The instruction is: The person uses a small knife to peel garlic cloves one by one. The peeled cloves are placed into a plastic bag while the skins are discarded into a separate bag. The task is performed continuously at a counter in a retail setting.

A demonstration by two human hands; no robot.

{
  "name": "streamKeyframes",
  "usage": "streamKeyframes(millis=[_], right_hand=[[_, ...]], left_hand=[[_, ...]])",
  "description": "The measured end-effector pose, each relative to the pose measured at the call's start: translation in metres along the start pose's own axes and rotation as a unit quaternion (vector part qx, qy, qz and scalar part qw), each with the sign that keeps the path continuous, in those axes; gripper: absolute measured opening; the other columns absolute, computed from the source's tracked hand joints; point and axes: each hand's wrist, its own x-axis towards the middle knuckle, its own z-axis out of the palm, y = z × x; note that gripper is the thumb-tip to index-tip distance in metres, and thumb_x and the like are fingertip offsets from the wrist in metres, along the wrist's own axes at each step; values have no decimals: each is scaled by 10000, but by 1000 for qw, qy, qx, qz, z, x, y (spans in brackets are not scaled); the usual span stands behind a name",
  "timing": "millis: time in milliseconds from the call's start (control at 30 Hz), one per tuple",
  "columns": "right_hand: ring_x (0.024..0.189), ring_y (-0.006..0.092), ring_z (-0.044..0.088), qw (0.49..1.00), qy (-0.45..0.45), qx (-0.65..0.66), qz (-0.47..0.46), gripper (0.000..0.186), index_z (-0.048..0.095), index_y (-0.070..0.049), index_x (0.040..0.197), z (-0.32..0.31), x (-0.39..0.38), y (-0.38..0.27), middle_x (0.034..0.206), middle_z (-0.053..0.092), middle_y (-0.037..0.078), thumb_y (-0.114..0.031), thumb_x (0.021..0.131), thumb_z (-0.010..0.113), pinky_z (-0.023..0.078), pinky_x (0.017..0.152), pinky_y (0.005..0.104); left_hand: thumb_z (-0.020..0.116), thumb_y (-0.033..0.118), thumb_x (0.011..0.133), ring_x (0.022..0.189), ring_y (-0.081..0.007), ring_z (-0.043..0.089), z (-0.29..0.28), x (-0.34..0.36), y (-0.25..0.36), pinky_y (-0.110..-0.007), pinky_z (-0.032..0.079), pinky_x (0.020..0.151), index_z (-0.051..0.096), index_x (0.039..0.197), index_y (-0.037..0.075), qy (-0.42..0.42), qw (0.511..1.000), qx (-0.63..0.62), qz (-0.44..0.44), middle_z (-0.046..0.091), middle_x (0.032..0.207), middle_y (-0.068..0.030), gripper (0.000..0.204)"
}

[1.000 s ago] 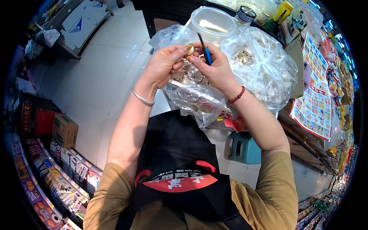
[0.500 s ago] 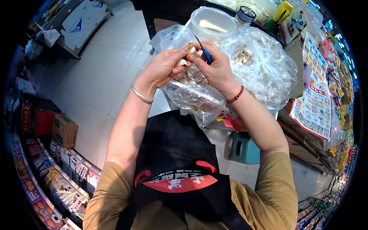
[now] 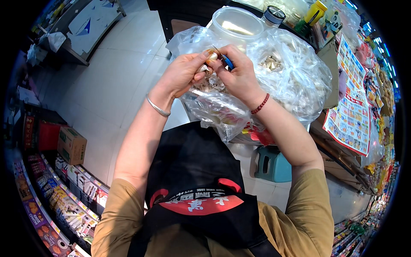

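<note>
My left hand [image 3: 183,73] pinches a pale garlic clove [image 3: 213,56] between thumb and fingers, with a bit of papery skin [image 3: 204,68] under it. Against the clove, my right hand [image 3: 236,73] grips a small knife by its blue handle [image 3: 227,62]; the thin dark blade points up and to the left. Both hands meet above an opened clear plastic bag [image 3: 220,112] holding garlic skins [image 3: 212,84]. Right of it lies a bigger clear bag [image 3: 299,81] with garlic cloves [image 3: 271,64] showing through its mouth.
Behind the bags stand a clear round tub [image 3: 238,25] and a dark-lidded jar [image 3: 274,16]. A yellow bottle [image 3: 316,12] is at the back right. A teal stool [image 3: 274,165] sits below the table. Snack shelves [image 3: 60,197] and a carton [image 3: 72,145] are at left.
My right hand has turned, and the knife blade has tipped further left, closer to the clove. The left hand keeps hold of the clove with little movement.
</note>
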Motion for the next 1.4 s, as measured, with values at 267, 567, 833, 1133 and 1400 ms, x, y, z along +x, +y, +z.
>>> streamKeyframes(millis=[267, 567, 833, 1133, 1400], right_hand=[[763, 79, 601, 982, -11, 144, 119, 254, 598, -13, 1125, -3, -3, 3, 995, 635, 48, -55, 885, 669, 501, 684, 229], [765, 90, 619, 986, -6, 115, 117, 236, 585, -19, 1060, -5, -2, -1, 922, 670, 40, -74, 862, 701, 495, 649, 244], [747, 161, 649, 993, 21, 77, 90, 225, 587, -29, 1038, -4, -3, 1, 929, 683, 87, -87, 857, 707, 509, 649, 280], [737, 179, 646, 996, 13, 52, 73, 207, 601, -31, 1056, -5, -4, 3, 931, 676, 100, -80, 869, 675, 508, 656, 288], [742, 177, 643, 995, 18, 59, 73, 201, 610, -28, 1049, -4, -4, 1, 926, 681, 97, -90, 874, 685, 513, 666, 291]], left_hand=[[527, 339, 1017, 554, -17, 400, 8, -4, 6, -174, 310, 499, 604, 1062, 3, 4, 1000, -25, 6, 579, 825, 16, 348], [531, 331, 1017, 547, -11, 394, 7, -3, 3, -177, 304, 495, 606, 1060, 7, 10, 1000, -12, 9, 569, 832, 15, 336], [532, 312, 1018, 550, -11, 391, 8, -3, 4, -166, 305, 502, 614, 1077, 17, 23, 1000, -9, 11, 572, 846, 7, 313], [529, 304, 1020, 558, -10, 393, 10, -4, 5, -156, 317, 509, 614, 1074, 14, 21, 1000, -13, 12, 579, 846, 8, 308], [514, 310, 1025, 565, -16, 399, 9, -4, 5, -159, 324, 514, 605, 1059, 16, 23, 1000, -5, 16, 592, 852, -2, 309]])
